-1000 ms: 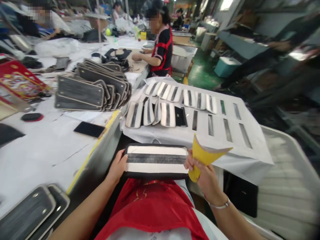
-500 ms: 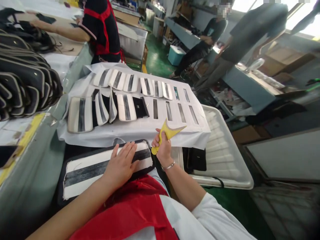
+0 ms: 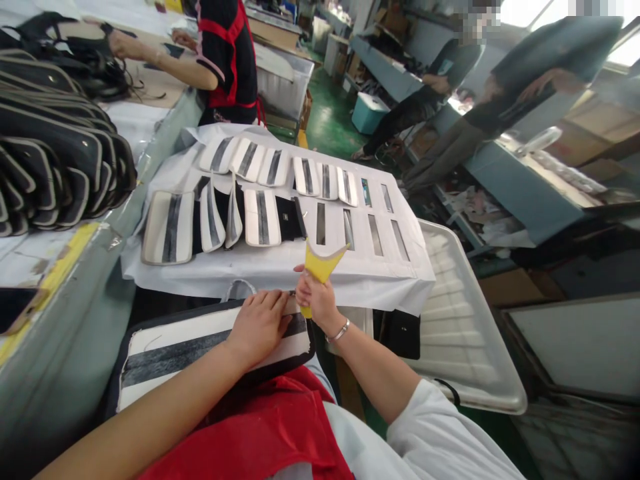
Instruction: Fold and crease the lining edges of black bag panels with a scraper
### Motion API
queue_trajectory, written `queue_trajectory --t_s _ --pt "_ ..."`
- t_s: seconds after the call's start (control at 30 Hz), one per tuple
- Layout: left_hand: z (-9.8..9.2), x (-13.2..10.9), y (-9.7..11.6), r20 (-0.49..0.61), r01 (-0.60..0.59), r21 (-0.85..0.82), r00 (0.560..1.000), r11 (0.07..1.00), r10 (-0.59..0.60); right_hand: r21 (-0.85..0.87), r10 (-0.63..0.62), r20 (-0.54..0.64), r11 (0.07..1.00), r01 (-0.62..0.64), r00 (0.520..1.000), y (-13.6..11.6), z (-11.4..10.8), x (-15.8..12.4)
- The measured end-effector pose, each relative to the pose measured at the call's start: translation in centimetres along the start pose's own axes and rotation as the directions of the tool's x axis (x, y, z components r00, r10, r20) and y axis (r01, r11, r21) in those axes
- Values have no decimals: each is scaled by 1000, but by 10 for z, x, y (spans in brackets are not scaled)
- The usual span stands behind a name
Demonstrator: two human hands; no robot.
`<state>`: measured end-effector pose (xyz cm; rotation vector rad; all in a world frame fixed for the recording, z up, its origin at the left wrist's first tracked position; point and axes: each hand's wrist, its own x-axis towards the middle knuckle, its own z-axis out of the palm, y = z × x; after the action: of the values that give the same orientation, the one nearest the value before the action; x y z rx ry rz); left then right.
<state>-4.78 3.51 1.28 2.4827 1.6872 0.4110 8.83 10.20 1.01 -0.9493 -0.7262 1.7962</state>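
Note:
In front of me lies a long white panel [image 3: 170, 373] with a dark grey stripe and a black fabric border. My left hand [image 3: 263, 327] rests palm down near its far right end, fingers stretched out. Just past that end, my right hand [image 3: 317, 300] is closed round a yellow scraper-like tool [image 3: 320, 265]. Its wide, concave edge points up and away from me, and the narrow end shows below my fist. Part of the panel is covered by my left forearm.
White sheeting [image 3: 220, 277] with slots holds several smaller striped panels [image 3: 167, 230]. Stacked dark padded pieces [image 3: 55, 147] and a phone [image 3: 20, 310] lie on the left bench. A white plastic tray [image 3: 465, 333] stands at right. A co-worker [image 3: 227, 60] works at far left; two people are at back right.
My right hand has turned the yellow tool more upright and brought it slightly left, closer to the panel's end. My left hand has slid right, towards the panel's upper edge.

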Motion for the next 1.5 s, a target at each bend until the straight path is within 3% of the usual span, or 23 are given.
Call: queue_trajectory --t_s 0.1,0.17,0.37,0.47,0.57,0.67,0.77,0.87,1.0,1.1,1.33,1.5 --pt "5 2 -6 -23 -25 4 999 1000 25 72 -124 16 990 122 992 -12 1 17" --pt "8 1 -9 -37 -42 -6 998 999 41 115 -140 34 984 136 990 -16 3 29" --pt "10 0 -10 -47 -44 -35 998 998 42 64 35 250 997 -53 968 -8 8 54" --pt "10 1 -10 -45 -43 -38 998 998 41 -4 87 312 996 -90 946 -5 6 56" --pt "11 2 -10 -31 -40 -45 999 998 38 -63 61 306 997 -43 950 0 6 50" --pt "11 4 -9 -15 -61 -30 998 998 61 -185 -91 256 973 141 962 6 7 37" --pt "8 6 -6 22 -98 18 995 995 98 -382 -225 245 872 307 943 10 8 25" --pt "3 6 -2 60 -108 64 993 992 105 -376 -189 198 892 252 962 7 10 24" --pt "0 3 1 31 -84 100 996 991 81 4 -151 67 989 151 986 -4 7 35" --pt "1 1 1 22 -81 107 997 991 79 93 -155 56 984 150 986 -8 2 40" --pt "7 5 1 24 -18 65 1000 998 16 76 -66 129 995 56 990 -3 -5 43" --pt "6 7 3 66 -31 16 997 999 30 -133 -150 221 974 182 964 6 -3 31"
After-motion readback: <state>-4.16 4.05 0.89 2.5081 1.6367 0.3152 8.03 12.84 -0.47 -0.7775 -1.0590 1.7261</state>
